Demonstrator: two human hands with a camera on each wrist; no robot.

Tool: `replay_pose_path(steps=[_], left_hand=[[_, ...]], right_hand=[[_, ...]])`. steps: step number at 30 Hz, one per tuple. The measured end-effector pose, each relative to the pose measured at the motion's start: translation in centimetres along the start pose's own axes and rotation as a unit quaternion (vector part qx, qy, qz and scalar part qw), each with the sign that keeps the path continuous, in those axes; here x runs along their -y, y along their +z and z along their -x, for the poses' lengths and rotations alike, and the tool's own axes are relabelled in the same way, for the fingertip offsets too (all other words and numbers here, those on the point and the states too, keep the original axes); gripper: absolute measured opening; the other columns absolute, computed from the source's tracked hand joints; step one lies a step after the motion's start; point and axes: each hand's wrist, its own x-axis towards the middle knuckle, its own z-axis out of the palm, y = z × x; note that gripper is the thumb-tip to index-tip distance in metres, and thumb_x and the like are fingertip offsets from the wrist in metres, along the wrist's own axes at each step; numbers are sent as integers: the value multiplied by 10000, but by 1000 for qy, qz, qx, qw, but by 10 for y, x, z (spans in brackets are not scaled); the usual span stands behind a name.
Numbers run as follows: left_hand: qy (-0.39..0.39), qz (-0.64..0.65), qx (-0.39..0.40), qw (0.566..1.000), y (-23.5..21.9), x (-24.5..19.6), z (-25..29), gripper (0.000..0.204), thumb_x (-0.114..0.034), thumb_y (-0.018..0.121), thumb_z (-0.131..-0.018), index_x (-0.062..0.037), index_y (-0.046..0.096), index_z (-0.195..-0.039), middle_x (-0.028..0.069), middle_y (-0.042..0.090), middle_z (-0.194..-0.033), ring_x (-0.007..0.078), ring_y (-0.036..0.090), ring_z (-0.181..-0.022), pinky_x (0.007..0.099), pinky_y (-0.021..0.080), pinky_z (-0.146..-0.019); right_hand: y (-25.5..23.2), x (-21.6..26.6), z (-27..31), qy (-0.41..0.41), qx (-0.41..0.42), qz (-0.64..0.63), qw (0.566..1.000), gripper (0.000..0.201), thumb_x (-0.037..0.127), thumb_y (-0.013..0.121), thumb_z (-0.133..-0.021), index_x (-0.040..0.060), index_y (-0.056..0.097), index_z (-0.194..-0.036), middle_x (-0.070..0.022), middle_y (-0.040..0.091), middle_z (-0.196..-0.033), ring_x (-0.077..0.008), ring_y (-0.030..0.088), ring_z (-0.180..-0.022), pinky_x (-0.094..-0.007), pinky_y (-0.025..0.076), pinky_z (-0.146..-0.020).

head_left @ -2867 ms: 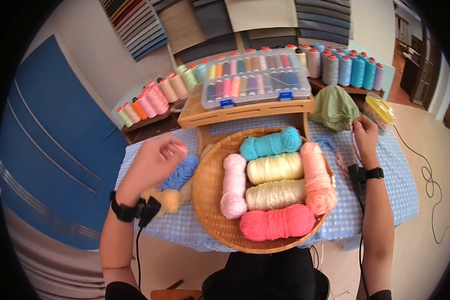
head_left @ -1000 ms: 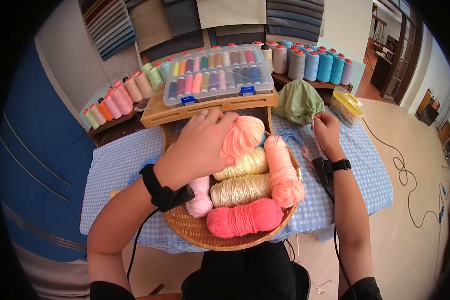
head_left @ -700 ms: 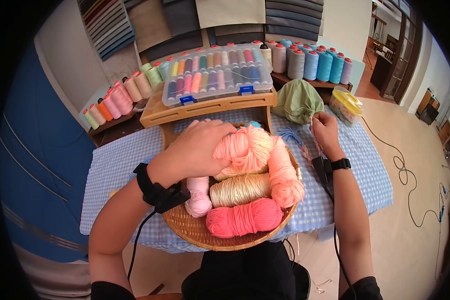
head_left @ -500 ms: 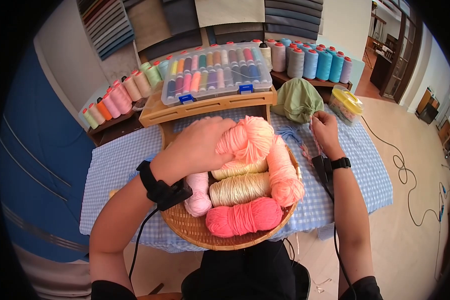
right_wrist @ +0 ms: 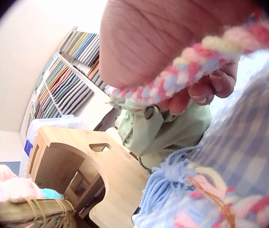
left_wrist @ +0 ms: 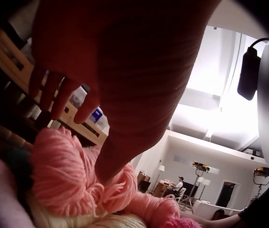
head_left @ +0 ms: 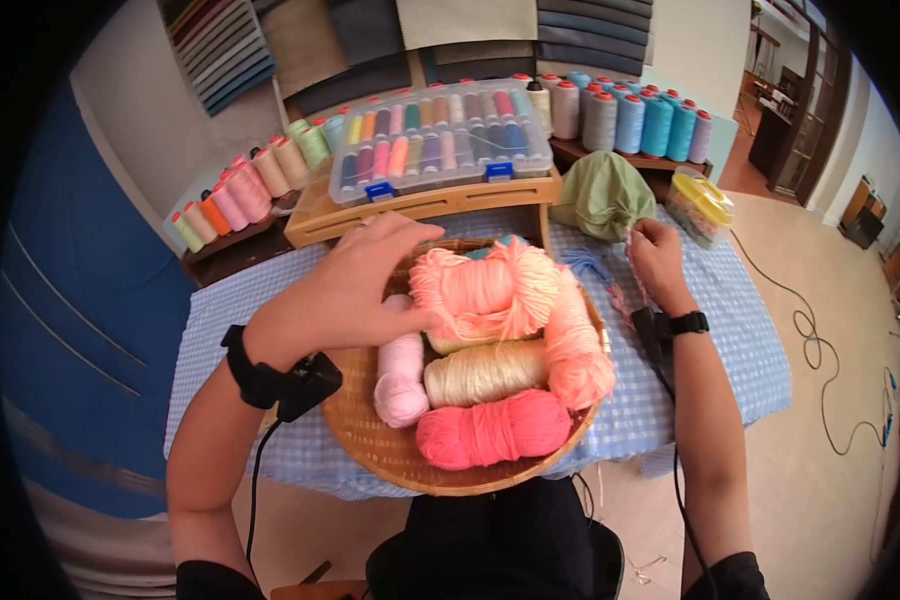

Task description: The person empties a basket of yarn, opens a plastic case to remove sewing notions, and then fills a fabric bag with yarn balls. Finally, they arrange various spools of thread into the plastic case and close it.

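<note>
In the head view my left hand (head_left: 345, 288) is over the basket's (head_left: 375, 430) left side, fingers loosely extended, thumb near a peach skein (head_left: 485, 288). That skein lies on top of a yellow skein. The left wrist view shows the left hand (left_wrist: 72, 57) with fingers spread and thumb in front of the peach skein (left_wrist: 61, 173); whether they touch I cannot tell. My right hand (head_left: 662, 262) grips a braided cord beside the green bag (head_left: 606, 195). In the right wrist view the multicoloured cord (right_wrist: 186, 71) runs across the right hand (right_wrist: 158, 40), its fingers curled.
Pale pink (head_left: 401, 370), cream (head_left: 485, 374), coral (head_left: 495, 430) and another peach skein (head_left: 577, 350) lie in the basket. Behind it stands a wooden stand (head_left: 425, 207) bearing a thread box (head_left: 440, 140). A yellow-lidded tub (head_left: 702, 205) is at the right; blue yarn (head_left: 588, 265) lies near the bag.
From the left of the basket, my left hand brought a peach skein over it and has since released it and drawn back left. The right hand keeps its grip. The head view has shifted.
</note>
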Motion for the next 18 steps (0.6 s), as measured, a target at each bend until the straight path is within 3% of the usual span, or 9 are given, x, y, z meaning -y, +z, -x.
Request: replay_pose_path(steps=[1,2,3,6,9,10,12,15,18], left_hand=[[11,-2,-11,1000,-11,3,6,671,-266,854,-789,-35,573,-1353,162,564,-1328,336,553,-1259,415,432,-1083],[14,-10,-20,1000,-24,8,17,623,-246,843,-809,-33,584,-1334,152,580,-1314,322,559,-1258,406,439,-1077],[-9,-29,-13,999,-39,13,30,623,-246,843,-809,-33,584,-1334,152,580,-1314,322,559,-1258,406,439,-1077],[-76,-14,-11,997,-71,40,66,453,-184,795,-876,-26,623,-1264,102,652,-1204,216,617,-1167,361,476,-1013],[-332,3,111,937,-100,52,107,599,-227,852,-821,-32,598,-1327,113,642,-1272,224,601,-1201,370,475,-1035],[-336,3,112,935,-104,59,124,599,-227,852,-821,-32,598,-1327,113,642,-1272,224,601,-1201,370,475,-1035],[-315,3,202,927,-98,66,160,750,-256,897,-762,-43,555,-1395,145,632,-1305,264,581,-1246,378,458,-1073],[-300,10,187,935,-70,66,183,841,-255,918,-722,-49,521,-1434,170,627,-1313,295,562,-1285,390,442,-1099],[-265,-66,148,951,-41,75,200,784,-193,891,-707,-36,544,-1392,181,630,-1286,354,560,-1252,409,433,-1091]], right_hand=[[2,-9,-3,30,-3,-23,999,208,123,569,-871,-48,654,-787,-53,586,-614,-130,542,-600,-342,437,-560],[0,-11,-3,-6,-11,-4,1000,202,121,566,-869,-35,648,-771,-50,582,-620,-123,524,-597,-341,428,-555],[0,-16,-5,-8,3,-23,1000,201,117,557,-874,-20,636,-749,-34,569,-623,-115,506,-590,-332,407,-540],[2,-17,-4,7,5,-65,998,225,131,563,-930,21,603,-738,7,548,-633,-80,482,-582,-292,368,-524],[0,-15,-4,13,22,-62,998,238,136,561,-948,27,587,-737,26,539,-637,-67,460,-569,-276,343,-518],[1,-15,-4,14,27,-64,997,238,136,561,-948,27,587,-737,26,539,-637,-67,460,-569,-276,343,-518],[0,-16,-4,29,33,-91,995,241,141,566,-951,31,583,-738,31,543,-645,-60,464,-579,-271,345,-530],[1,-27,-8,7,28,-74,997,248,147,569,-956,31,588,-738,30,552,-652,-57,468,-589,-266,349,-541],[0,-27,-6,13,35,-88,995,250,146,570,-960,26,598,-743,24,562,-658,-53,475,-600,-262,352,-548]])
